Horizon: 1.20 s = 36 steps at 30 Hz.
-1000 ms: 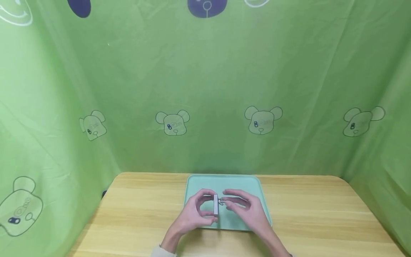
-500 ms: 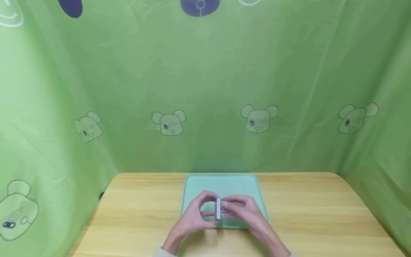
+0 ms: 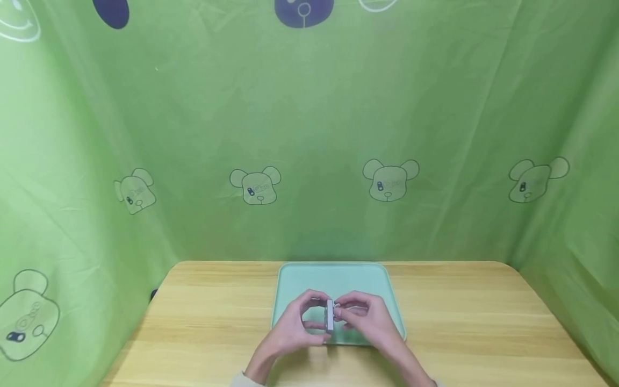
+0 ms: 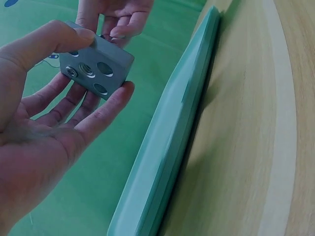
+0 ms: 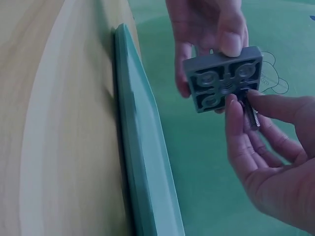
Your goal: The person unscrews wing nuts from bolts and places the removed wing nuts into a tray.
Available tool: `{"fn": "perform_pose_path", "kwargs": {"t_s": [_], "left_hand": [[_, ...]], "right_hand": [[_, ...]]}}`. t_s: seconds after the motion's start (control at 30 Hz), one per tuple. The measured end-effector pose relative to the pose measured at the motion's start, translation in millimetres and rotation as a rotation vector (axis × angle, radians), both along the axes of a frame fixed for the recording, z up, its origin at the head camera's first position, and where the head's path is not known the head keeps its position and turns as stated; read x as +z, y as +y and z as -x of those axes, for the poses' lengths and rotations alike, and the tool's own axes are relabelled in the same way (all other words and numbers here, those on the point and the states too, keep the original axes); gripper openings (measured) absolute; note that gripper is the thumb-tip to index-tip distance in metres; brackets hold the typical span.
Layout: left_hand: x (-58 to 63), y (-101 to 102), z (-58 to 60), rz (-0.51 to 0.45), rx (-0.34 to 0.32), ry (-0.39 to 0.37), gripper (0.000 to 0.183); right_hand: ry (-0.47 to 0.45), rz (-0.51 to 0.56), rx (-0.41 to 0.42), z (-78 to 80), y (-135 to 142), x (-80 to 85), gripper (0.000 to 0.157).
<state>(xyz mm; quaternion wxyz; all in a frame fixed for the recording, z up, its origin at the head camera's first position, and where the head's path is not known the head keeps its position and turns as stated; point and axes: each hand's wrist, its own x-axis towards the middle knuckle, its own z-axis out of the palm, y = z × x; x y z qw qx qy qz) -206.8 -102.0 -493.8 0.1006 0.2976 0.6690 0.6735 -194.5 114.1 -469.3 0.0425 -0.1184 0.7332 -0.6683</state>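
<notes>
A square grey metal block (image 4: 96,66) with several round holes is held up on edge above the mint-green tray (image 3: 333,277). My left hand (image 3: 293,325) grips its edges between thumb and fingers. A bolt's socket head (image 4: 71,72) sits in one hole on the left-hand face. On the recessed other face, the bolt's threaded shank (image 5: 253,118) sticks out near a corner. My right hand (image 3: 374,321) pinches round the shank close to the block with thumb and forefinger. Those fingertips hide whether a nut sits there.
The tray lies at the back of the light wooden table (image 3: 217,312), its raised rim below both hands. Green fabric (image 3: 309,226) printed with bear heads hangs behind the table and along both sides.
My right thumb and fingers have closed in from the bolt's outer end to beside the block. Both hands and the block have shifted slightly toward the table's front edge.
</notes>
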Motion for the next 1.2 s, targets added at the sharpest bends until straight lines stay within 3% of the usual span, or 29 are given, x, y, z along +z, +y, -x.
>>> {"fn": "perform_pose_path", "kwargs": {"t_s": [0.17,0.23,0.43,0.53,0.67,0.73,0.83,0.97,1.07,1.2], "left_hand": [[2.9,-1.4,0.2,-0.036,-0.011,-0.040,0.069],[2.8,-2.1,0.8,-0.050,-0.016,-0.048,0.068],[2.3,-3.7,2.8,-0.058,-0.018,-0.054,0.070],[3.2,-4.9,2.9,-0.062,-0.008,-0.063,0.070],[4.7,-7.0,2.3,-0.083,-0.005,-0.084,0.068],[6.0,-7.7,2.2,-0.095,-0.010,-0.091,0.068],[8.0,-8.3,1.8,-0.107,-0.016,-0.096,0.068],[9.3,-8.7,1.8,-0.112,-0.016,-0.099,0.069],[9.0,-9.2,2.3,-0.110,-0.003,-0.099,0.070],[7.9,-10.0,3.4,-0.110,0.019,-0.094,0.070]], "right_hand": [[0.179,-0.090,-0.033,-1.7,-3.5,0.8,0.015],[0.333,-0.152,-0.051,-1.8,-4.6,-0.6,0.014],[0.870,-0.287,-0.081,4.1,-5.9,-9.5,0.031],[1.063,-0.329,-0.090,6.7,-8.1,-10.8,0.026],[1.278,-0.368,-0.140,9.6,-11.6,-12.9,0.003],[1.340,-0.370,-0.164,10.5,-12.9,-13.8,0.014],[1.378,-0.375,-0.189,10.7,-14.3,-14.3,0.024],[1.335,-0.396,-0.176,8.7,-13.5,-11.5,0.016],[1.225,-0.418,-0.145,5.9,-10.3,-7.1,0.008],[0.971,-0.357,-0.106,2.1,-5.5,-0.6,0.023]]}}
